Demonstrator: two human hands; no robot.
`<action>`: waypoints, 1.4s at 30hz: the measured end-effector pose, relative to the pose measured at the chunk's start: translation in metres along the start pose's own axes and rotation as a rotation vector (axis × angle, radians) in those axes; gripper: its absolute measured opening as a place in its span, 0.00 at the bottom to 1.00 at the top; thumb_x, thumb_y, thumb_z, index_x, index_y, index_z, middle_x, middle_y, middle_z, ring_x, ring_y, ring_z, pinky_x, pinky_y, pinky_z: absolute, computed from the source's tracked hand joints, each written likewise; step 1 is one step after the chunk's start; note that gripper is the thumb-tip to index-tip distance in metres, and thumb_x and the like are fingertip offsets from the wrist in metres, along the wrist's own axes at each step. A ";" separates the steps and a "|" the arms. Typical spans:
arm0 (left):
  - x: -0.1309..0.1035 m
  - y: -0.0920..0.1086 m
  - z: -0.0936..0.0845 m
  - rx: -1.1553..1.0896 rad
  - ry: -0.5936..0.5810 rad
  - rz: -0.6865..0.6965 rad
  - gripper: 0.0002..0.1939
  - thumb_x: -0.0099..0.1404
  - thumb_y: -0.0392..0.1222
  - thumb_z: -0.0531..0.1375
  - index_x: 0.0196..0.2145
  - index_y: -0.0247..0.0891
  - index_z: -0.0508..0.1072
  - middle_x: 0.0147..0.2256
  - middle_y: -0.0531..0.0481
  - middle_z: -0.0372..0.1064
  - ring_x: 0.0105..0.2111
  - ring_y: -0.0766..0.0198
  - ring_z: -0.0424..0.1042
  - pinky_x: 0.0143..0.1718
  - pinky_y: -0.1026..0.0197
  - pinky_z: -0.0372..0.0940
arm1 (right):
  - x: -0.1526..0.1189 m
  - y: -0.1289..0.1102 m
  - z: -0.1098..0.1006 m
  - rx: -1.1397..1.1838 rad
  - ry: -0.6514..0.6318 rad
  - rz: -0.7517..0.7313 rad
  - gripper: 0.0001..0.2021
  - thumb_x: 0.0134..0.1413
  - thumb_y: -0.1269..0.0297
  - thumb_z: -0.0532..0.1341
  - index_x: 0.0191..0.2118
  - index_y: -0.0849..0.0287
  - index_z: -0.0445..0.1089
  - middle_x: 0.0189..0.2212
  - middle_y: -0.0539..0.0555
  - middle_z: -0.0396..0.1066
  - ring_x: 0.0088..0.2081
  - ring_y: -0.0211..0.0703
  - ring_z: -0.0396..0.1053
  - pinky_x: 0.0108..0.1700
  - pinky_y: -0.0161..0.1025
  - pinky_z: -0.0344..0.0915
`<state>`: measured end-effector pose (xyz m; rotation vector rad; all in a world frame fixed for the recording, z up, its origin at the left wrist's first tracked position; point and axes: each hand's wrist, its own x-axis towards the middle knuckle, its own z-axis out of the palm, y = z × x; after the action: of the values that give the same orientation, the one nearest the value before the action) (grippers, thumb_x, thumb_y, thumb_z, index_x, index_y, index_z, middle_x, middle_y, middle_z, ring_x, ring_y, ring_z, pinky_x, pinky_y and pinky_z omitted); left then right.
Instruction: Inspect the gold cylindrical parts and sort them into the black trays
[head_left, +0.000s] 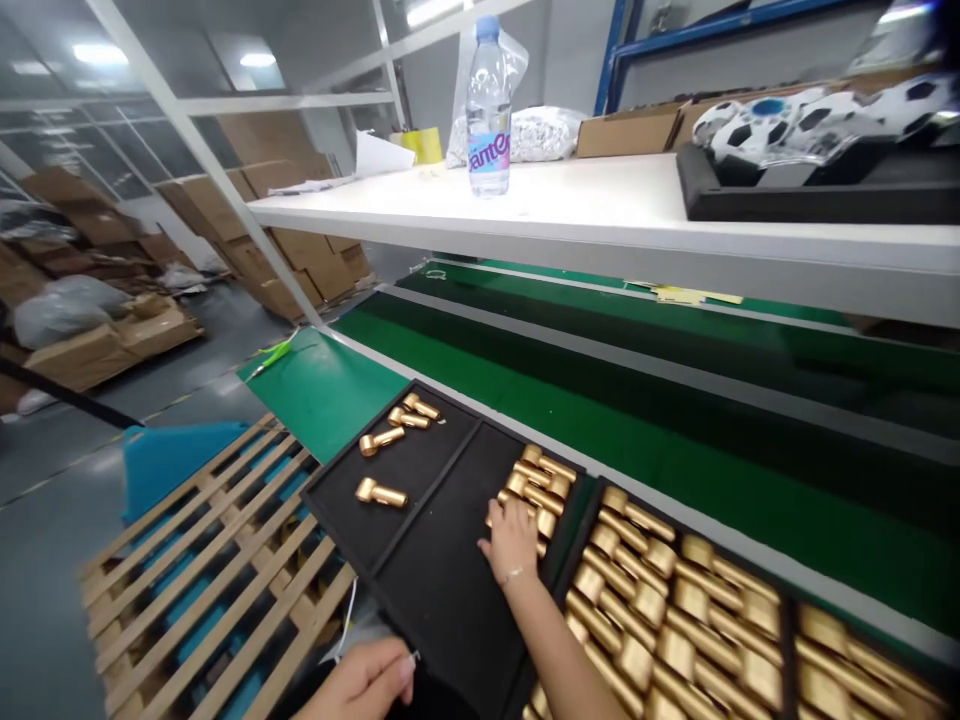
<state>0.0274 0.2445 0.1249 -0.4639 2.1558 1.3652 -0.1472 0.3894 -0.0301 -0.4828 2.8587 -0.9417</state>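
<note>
My right hand (514,542) reaches into the right half of a black divided tray (439,545). Its fingers curve down over a cluster of gold hammer-shaped parts (551,468) and touch them; the fingertips' exact hold is partly hidden. In the tray's left half, several more gold parts (382,493) lie loose and apart. My left hand (371,682) is at the tray's near edge with fingers curled and thumb pressed in; whatever they hold, if anything, cannot be made out. A second black tray (789,650), at the right, is packed with rows of gold parts.
Behind the trays runs a green work surface (480,365) with grey strips. A white shelf (592,195) above it carries a water bottle (489,110) and a black tray of football-patterned items (787,130). Left, a wooden pallet (217,570) stands beside the green table corner.
</note>
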 end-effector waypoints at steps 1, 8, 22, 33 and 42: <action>0.001 -0.002 -0.004 -0.005 0.002 0.009 0.30 0.62 0.69 0.47 0.25 0.37 0.65 0.22 0.56 0.53 0.27 0.65 0.56 0.32 0.65 0.56 | 0.002 -0.006 0.009 0.009 0.000 0.008 0.20 0.43 0.74 0.66 0.46 0.60 0.70 0.47 0.64 0.66 0.53 0.63 0.59 0.54 0.57 0.56; -0.002 -0.018 -0.033 -0.038 -0.012 0.063 0.24 0.67 0.59 0.49 0.28 0.36 0.68 0.23 0.56 0.54 0.27 0.66 0.57 0.31 0.65 0.54 | -0.016 0.014 0.013 0.266 0.031 0.140 0.22 0.37 0.74 0.66 0.44 0.59 0.68 0.39 0.59 0.69 0.45 0.56 0.64 0.52 0.52 0.59; -0.001 -0.033 -0.039 -0.209 0.102 0.321 0.14 0.67 0.40 0.53 0.29 0.34 0.75 0.22 0.55 0.63 0.23 0.70 0.59 0.28 0.67 0.57 | -0.044 -0.167 -0.021 2.198 -0.153 1.238 0.13 0.55 0.55 0.56 0.28 0.58 0.55 0.21 0.43 0.51 0.20 0.28 0.51 0.21 0.25 0.53; -0.005 -0.027 -0.039 -0.191 0.126 0.245 0.14 0.63 0.36 0.53 0.24 0.33 0.75 0.16 0.56 0.59 0.18 0.70 0.57 0.20 0.67 0.51 | -0.055 -0.163 -0.015 2.087 -0.095 1.274 0.15 0.56 0.55 0.58 0.27 0.57 0.54 0.20 0.43 0.52 0.19 0.28 0.52 0.19 0.24 0.54; -0.002 -0.028 -0.038 -0.047 0.149 0.186 0.16 0.64 0.38 0.51 0.26 0.33 0.76 0.20 0.52 0.67 0.21 0.68 0.64 0.23 0.68 0.55 | -0.063 -0.170 -0.026 1.854 0.231 0.914 0.15 0.52 0.51 0.61 0.30 0.54 0.56 0.20 0.44 0.56 0.20 0.33 0.55 0.20 0.28 0.58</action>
<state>0.0348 0.1981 0.1185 -0.4023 2.3408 1.5279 -0.0475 0.2958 0.0911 0.9659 0.8548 -2.4794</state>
